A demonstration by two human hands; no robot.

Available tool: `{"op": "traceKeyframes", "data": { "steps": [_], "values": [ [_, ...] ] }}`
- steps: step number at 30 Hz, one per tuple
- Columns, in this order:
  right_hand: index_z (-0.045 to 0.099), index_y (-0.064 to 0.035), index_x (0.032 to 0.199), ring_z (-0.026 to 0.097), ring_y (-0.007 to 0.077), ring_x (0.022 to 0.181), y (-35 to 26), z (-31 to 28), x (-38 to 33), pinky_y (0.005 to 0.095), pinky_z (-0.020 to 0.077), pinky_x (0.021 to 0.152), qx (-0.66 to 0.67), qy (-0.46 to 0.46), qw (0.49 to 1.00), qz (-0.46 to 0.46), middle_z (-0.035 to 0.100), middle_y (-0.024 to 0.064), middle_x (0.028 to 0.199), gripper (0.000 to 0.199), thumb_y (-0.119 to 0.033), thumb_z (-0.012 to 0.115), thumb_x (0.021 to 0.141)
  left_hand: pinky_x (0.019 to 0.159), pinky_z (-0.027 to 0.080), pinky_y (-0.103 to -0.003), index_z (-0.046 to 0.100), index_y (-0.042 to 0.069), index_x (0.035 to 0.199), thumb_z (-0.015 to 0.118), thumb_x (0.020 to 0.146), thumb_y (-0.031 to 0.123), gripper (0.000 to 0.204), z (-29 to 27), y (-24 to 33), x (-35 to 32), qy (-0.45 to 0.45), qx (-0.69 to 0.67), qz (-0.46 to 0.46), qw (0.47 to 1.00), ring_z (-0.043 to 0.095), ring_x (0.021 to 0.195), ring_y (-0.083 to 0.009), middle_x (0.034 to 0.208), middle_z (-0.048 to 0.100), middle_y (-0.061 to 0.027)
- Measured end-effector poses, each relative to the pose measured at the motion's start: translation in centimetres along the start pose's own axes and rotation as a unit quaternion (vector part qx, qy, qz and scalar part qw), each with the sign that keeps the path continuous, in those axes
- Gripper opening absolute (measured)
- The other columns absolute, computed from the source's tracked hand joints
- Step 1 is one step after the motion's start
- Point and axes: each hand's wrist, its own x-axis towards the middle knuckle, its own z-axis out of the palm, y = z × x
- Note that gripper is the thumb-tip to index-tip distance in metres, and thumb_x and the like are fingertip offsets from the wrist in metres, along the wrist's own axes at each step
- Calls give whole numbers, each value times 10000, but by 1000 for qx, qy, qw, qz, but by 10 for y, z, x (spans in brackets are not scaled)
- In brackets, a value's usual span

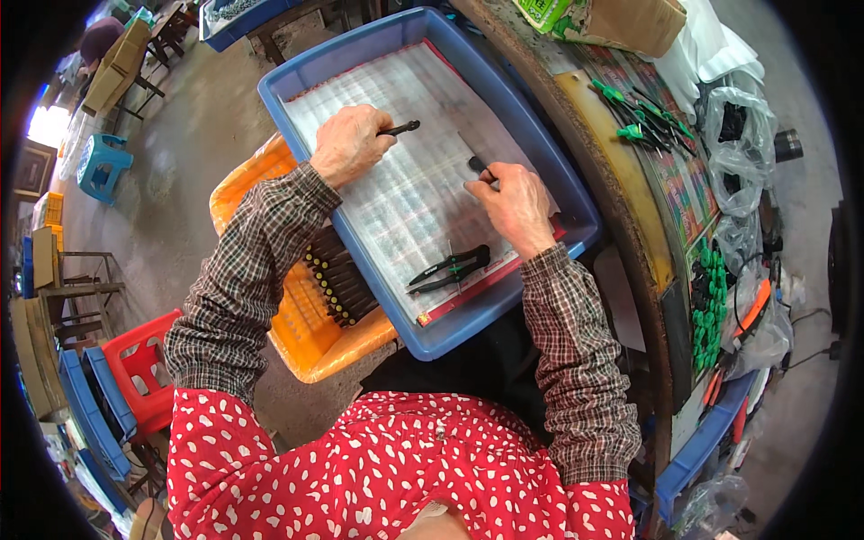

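Observation:
My left hand is closed around a short black handle-like piece, its rounded end sticking out to the right. Between the fingers of my right hand is a dark tool with a thin blade-like tip pointing up and left; its exact kind is unclear. Both hands are above a pale woven sheet lining a blue plastic tub. Nearer to me on the sheet lies a black-and-green hand tool with two long arms and a thin metal pin across it.
Left of the tub, an orange crate holds several dark rods with yellow ends. On the right, a workbench carries green-and-black tools, clustered green parts and a cardboard box. A red stool stands at left.

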Motion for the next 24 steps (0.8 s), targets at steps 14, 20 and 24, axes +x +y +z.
{"op": "traceKeyframes", "data": {
  "steps": [14, 20, 24],
  "values": [
    [651, 0, 836, 643, 406, 836, 13, -6, -6, 485, 498, 710, -97, 83, 989, -73, 655, 226, 823, 217, -197, 697, 756, 752, 501, -456, 704, 114, 1011, 723, 775, 176, 246, 3, -19, 27, -52, 78, -49, 994, 651, 885, -356, 897, 682, -157],
    [620, 23, 731, 650, 434, 788, 31, -4, 0, 497, 523, 703, -148, 50, 984, -87, 645, 246, 768, 109, -81, 608, 763, 735, 506, -456, 691, 78, 957, 719, 763, 154, 210, 8, -19, 31, -51, 93, -30, 994, 650, 875, -365, 877, 671, -174],
    [647, 28, 735, 656, 439, 796, 23, -12, -3, 495, 530, 722, -142, 17, 988, -60, 649, 266, 779, 127, -74, 578, 762, 721, 501, -455, 657, 45, 927, 685, 741, 109, 198, 16, -24, 34, -41, 104, 9, 994, 638, 855, -367, 872, 664, -173]
  ]
}}
